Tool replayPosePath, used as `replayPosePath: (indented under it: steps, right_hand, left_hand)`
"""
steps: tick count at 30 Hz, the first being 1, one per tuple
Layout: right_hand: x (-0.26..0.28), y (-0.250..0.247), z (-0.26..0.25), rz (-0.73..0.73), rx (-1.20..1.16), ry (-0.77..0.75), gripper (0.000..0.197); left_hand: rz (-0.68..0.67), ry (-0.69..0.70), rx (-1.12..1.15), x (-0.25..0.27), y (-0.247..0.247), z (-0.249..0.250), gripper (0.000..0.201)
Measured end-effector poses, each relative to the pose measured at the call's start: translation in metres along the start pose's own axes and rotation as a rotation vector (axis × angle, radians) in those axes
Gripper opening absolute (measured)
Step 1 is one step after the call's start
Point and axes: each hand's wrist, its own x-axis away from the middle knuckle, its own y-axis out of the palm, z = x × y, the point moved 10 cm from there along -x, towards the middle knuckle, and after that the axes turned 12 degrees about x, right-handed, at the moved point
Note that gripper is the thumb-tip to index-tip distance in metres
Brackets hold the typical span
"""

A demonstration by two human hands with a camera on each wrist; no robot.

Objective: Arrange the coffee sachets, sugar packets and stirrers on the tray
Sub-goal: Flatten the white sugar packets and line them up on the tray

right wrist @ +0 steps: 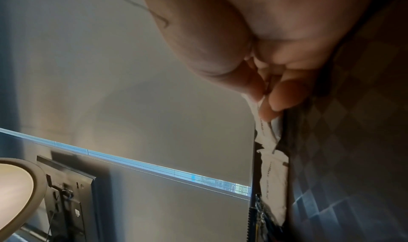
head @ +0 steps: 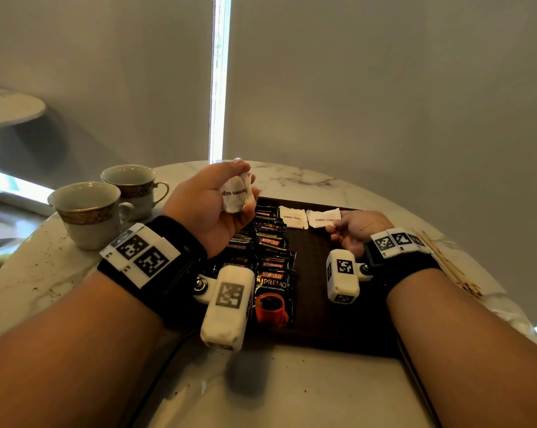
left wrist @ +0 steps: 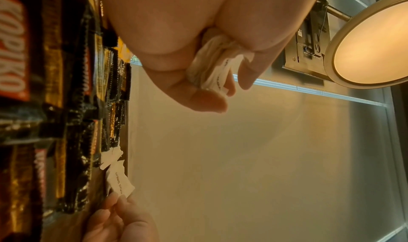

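Pinching the near corner of a sugar packet (head: 324, 218) lying crosswise on the tray (head: 319, 304), the right hand (head: 358, 231) sets it beside another — left hand (head: 210, 208) clutches spare packets (head: 238, 193) above.

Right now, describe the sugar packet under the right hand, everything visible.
The brown sugar packet is a flat white paper rectangle printed "brown sugar" in small dark letters, with crimped, slightly ragged edges. It lies at the far edge of the dark tray, close beside a second packet on its left. The right hand pinches its right end between fingertips.
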Motion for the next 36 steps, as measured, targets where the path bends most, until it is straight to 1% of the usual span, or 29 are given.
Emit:
replayPosePath:
  steps: [8, 12, 16, 20, 27, 30, 36]
  right_hand:
    - [0.006, 0.003, -0.004, -0.034, 0.070, -0.025, 0.038]
    - [0.007, 0.003, -0.005, -0.018, 0.062, -0.040, 0.037]
    - [0.007, -0.003, -0.006, 0.040, 0.052, -0.030, 0.036]
    - [0.010, -0.013, -0.011, 0.098, 0.148, -0.024, 0.030]
    - [0.015, -0.007, -0.014, 0.064, 0.263, -0.058, 0.025]
    - [0.019, -0.005, -0.016, 0.061, 0.296, -0.063, 0.027]
    - [0.024, -0.003, -0.019, 0.054, 0.380, -0.071, 0.031]
  left_hand:
    - [0.002, -0.001, -0.007, 0.000, -0.001, 0.000, 0.024]
    - [0.003, -0.009, -0.019, -0.001, -0.002, -0.001, 0.021]
    - [-0.003, -0.007, -0.008, -0.001, -0.002, -0.001, 0.021]
    - [0.000, -0.005, -0.012, -0.002, -0.003, -0.001, 0.023]
    - [-0.001, 0.000, -0.013, -0.001, -0.001, 0.000, 0.019]
    - [0.000, 0.009, -0.016, 0.000, -0.001, 0.001, 0.017]
    - [0.014, 0.006, -0.024, -0.001, -0.004, 0.000, 0.018]
